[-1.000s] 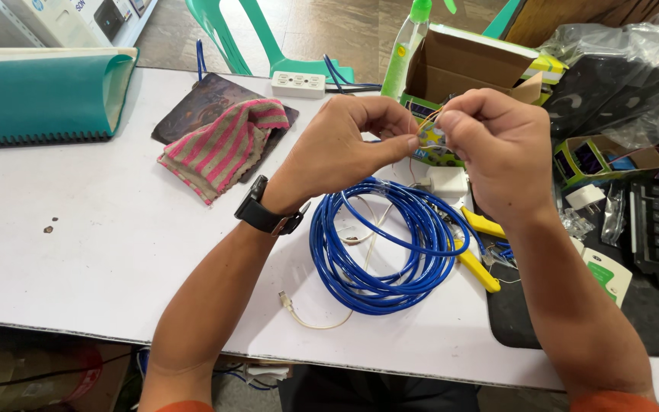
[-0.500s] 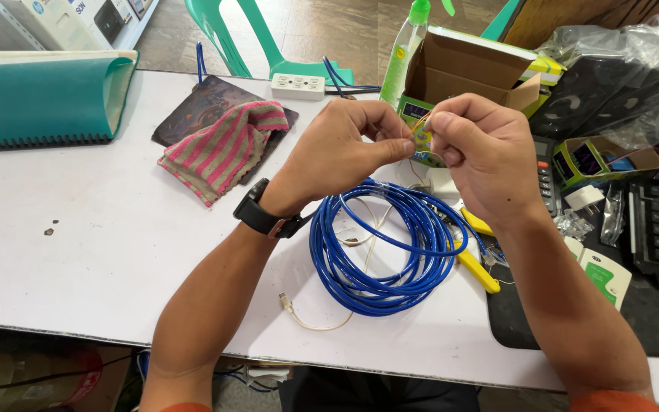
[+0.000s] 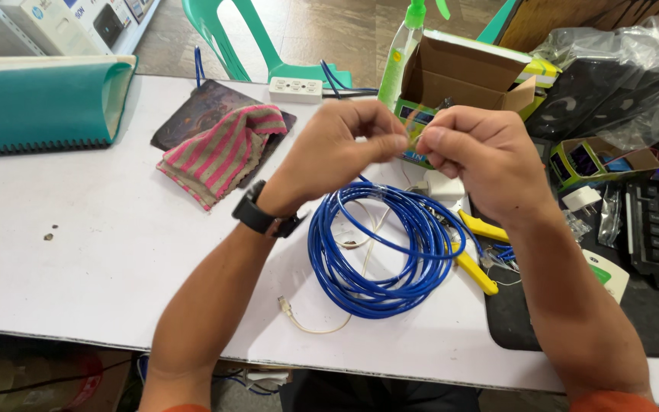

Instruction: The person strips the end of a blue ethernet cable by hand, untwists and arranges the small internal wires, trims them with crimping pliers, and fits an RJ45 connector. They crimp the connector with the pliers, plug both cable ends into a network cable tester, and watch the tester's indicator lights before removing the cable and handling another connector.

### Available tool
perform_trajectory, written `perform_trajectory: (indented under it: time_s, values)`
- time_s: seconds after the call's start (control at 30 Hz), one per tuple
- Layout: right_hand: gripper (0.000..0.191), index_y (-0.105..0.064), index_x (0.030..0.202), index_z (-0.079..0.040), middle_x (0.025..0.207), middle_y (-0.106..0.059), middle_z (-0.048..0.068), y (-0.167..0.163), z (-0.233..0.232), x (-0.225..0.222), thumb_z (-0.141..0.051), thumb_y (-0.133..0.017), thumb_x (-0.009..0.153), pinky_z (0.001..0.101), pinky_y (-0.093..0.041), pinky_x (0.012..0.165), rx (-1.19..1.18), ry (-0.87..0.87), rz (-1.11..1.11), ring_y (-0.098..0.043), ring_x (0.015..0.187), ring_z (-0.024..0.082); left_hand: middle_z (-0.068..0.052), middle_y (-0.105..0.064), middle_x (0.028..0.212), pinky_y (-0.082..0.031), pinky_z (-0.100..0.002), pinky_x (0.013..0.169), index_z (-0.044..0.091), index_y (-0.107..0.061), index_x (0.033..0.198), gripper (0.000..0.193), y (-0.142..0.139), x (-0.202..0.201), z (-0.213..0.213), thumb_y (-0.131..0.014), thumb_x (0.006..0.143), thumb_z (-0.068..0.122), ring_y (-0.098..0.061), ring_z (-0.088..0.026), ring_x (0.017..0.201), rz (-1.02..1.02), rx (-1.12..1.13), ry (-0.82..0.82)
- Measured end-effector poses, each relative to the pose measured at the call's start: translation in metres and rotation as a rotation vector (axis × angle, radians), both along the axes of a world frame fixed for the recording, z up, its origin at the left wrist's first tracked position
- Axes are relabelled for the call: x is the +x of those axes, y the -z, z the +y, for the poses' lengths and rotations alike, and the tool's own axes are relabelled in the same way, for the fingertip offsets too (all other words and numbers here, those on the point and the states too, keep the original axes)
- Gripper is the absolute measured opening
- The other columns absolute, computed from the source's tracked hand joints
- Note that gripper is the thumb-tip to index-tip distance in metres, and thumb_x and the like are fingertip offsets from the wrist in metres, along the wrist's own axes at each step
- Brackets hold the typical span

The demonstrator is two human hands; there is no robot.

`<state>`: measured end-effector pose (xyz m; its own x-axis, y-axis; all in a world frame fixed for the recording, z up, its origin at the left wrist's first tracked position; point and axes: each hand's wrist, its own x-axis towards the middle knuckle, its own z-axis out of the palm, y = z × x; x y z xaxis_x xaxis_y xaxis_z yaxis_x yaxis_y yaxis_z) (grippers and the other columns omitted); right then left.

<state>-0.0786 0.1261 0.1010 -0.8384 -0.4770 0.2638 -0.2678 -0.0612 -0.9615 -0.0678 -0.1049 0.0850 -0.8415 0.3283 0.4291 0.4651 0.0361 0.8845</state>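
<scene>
Both hands are raised above the blue cable coil [image 3: 379,255], fingertips meeting over its far edge. The left hand [image 3: 337,149] is curled, thumb and forefinger pinched shut; the right hand [image 3: 482,156] is curled the same way, pinching against it. Between the fingertips sits something small and thin, with a pale wire [image 3: 413,141] just showing; what it is exactly I cannot tell. A black watch [image 3: 257,214] sits on the left wrist.

The coil lies flat on the white table [image 3: 78,259], loops stacked, with a thin white cord [image 3: 310,324] trailing out at its near side. Just right of the coil are yellow-handled cutters [image 3: 478,267], partly on a dark mat [image 3: 520,320]. Beyond the coil stands an open cardboard box [image 3: 463,72], flaps up, its inside hidden by the hands. Right of that box is a small green-edged box [image 3: 596,156], open, holding something dark and blue. Left of the coil lies a striped cloth [image 3: 219,152] on a dark pad [image 3: 196,111]. Beyond the coil also stand a spray bottle [image 3: 400,49] and a power strip [image 3: 295,89].
</scene>
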Motion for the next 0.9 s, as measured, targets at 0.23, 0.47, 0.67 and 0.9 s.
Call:
perform_trajectory:
  time_s: [0.23,0.47,0.67,0.9]
  values:
    - [0.021,-0.068,0.095,0.001,0.078,-0.062,0.003,0.013,-0.012,-0.007,-0.013,-0.060,0.106,0.0238,-0.044,0.059,-0.175,-0.035,-0.264,-0.054,0.064,0.009,0.000,-0.068,0.080,-0.061,-0.025,0.071,0.003,-0.072,0.087,0.012,-0.003,0.002,0.001,-0.073,0.088,0.015,-0.065,-0.006,0.074,-0.213,-0.026,-0.030]
    - [0.005,-0.067,0.107,-0.001,0.092,-0.063,0.004,-0.005,-0.015,0.020,-0.003,-0.072,0.108,0.0238,-0.047,0.068,0.248,0.331,0.769,-0.058,0.078,0.010,-0.002,-0.065,0.078,-0.064,-0.029,0.068,0.004,-0.068,0.079,0.010,0.008,-0.010,-0.002,-0.071,0.085,0.012,-0.059,-0.006,0.066,-0.483,0.228,0.055]
    - [0.025,-0.072,0.102,-0.002,0.091,-0.059,0.012,-0.016,-0.034,0.040,-0.005,-0.082,0.080,0.0342,-0.050,0.068,0.470,0.212,1.224,-0.061,0.077,0.025,0.000,-0.062,0.077,-0.063,-0.028,0.067,0.005,-0.067,0.078,0.011,0.013,-0.013,-0.002,-0.069,0.086,0.012,-0.060,-0.005,0.068,-0.494,0.240,0.041]
    - [0.015,-0.069,0.107,-0.004,0.103,-0.064,0.010,0.000,-0.037,0.037,-0.005,-0.080,0.097,0.0288,-0.052,0.081,0.420,0.285,1.062,-0.066,0.092,0.021,0.000,-0.064,0.083,-0.063,-0.028,0.073,0.005,-0.068,0.082,0.012,0.010,-0.009,-0.006,-0.070,0.090,0.012,-0.062,-0.007,0.074,-0.424,0.246,0.114]
